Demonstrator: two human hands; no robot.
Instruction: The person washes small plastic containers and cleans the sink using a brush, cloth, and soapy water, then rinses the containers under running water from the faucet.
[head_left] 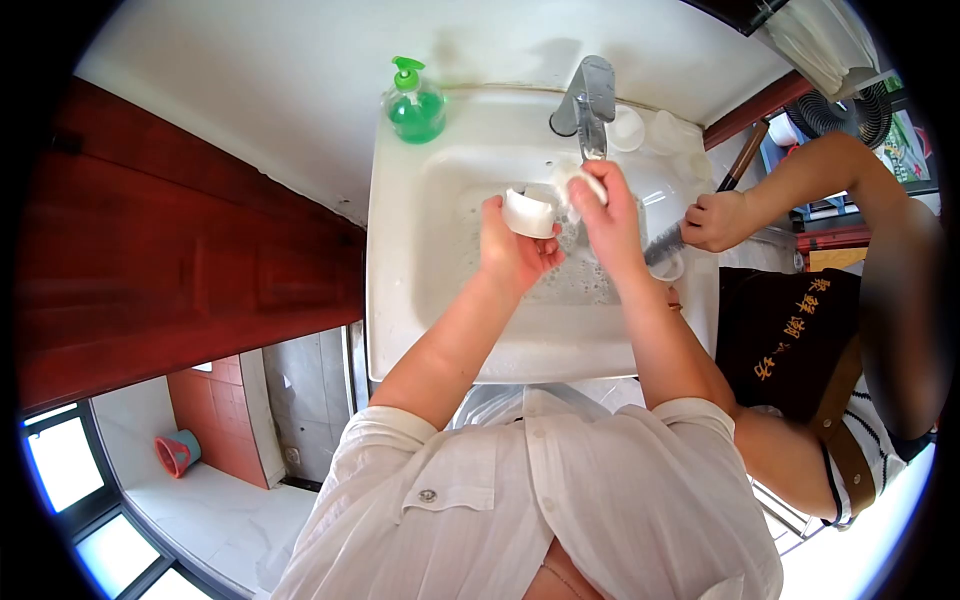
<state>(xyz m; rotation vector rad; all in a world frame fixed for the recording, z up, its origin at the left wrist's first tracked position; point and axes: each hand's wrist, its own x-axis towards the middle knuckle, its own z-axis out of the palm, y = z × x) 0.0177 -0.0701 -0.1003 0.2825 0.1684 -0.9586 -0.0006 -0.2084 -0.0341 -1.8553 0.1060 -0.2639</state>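
Over the basin of a white sink (400, 330), my left hand (515, 250) holds a small white cup (529, 213), its fingers around the base. Beside it, under the faucet (590, 95), my right hand (610, 220) is closed on a white cloth or sponge (575, 192), partly hidden by the fingers. Soapy water with bubbles (570, 285) lies in the basin below both hands. At the right rim another person's hand (715, 222) grips a dark brush (664, 245) near a clear round container (668, 266).
A green soap bottle (416, 112) stands at the sink's back left corner. White cups (626, 128) sit right of the faucet. A co-worker in a dark apron (790, 340) is close on the right. A red wooden door (190, 250) is on the left.
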